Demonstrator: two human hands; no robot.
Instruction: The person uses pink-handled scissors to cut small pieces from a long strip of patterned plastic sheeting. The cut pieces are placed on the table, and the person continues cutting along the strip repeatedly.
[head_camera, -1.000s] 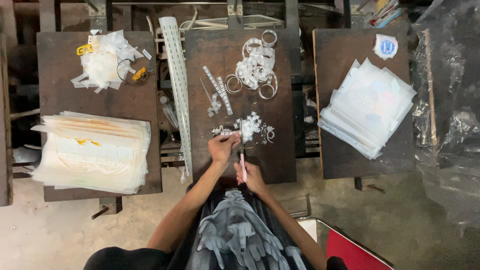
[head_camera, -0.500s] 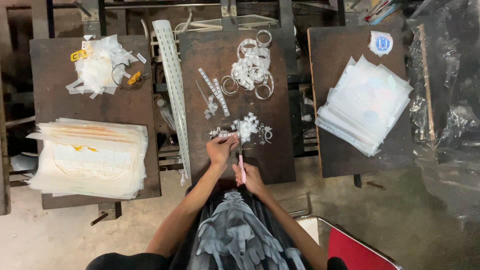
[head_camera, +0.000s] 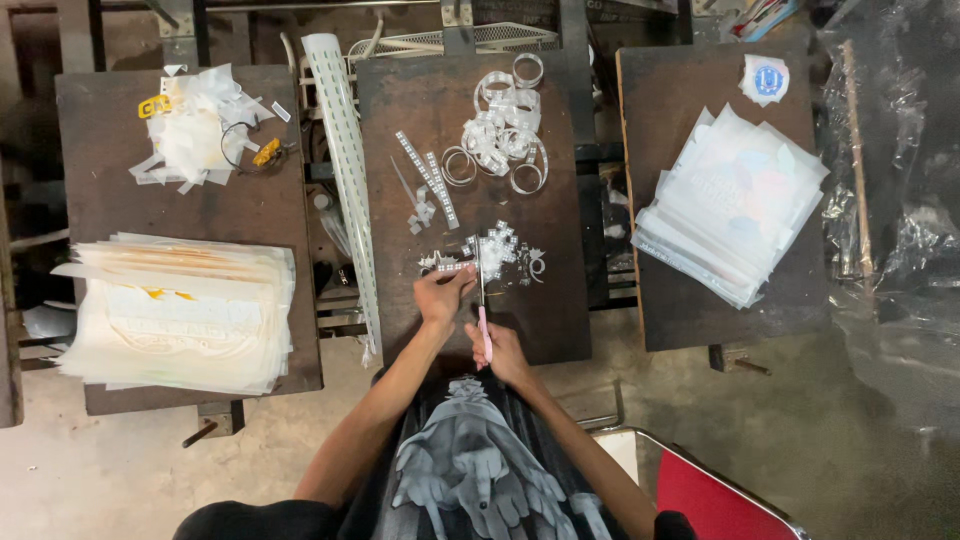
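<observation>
My right hand (head_camera: 497, 348) grips a pair of scissors with pink handles (head_camera: 484, 322), blades pointing away toward a narrow clear strip (head_camera: 452, 267). My left hand (head_camera: 440, 295) pinches that strip at its near end on the middle dark board (head_camera: 560, 300). Just beyond the blades lies a small heap of cut clear pieces (head_camera: 505, 248). Further back are two straight dotted strips (head_camera: 428, 178) and a cluster of curled tape rings (head_camera: 503, 140).
A thick stack of translucent sheets (head_camera: 180, 312) and a pile of scraps (head_camera: 200, 135) lie on the left board. Another sheet stack (head_camera: 735, 200) sits on the right board. A long perforated band (head_camera: 345, 170) hangs between boards. A red chair (head_camera: 715, 495) stands lower right.
Both hands stay at the near edge of the middle board with the scissors on the strip. The view has shifted slightly; nothing else has moved.
</observation>
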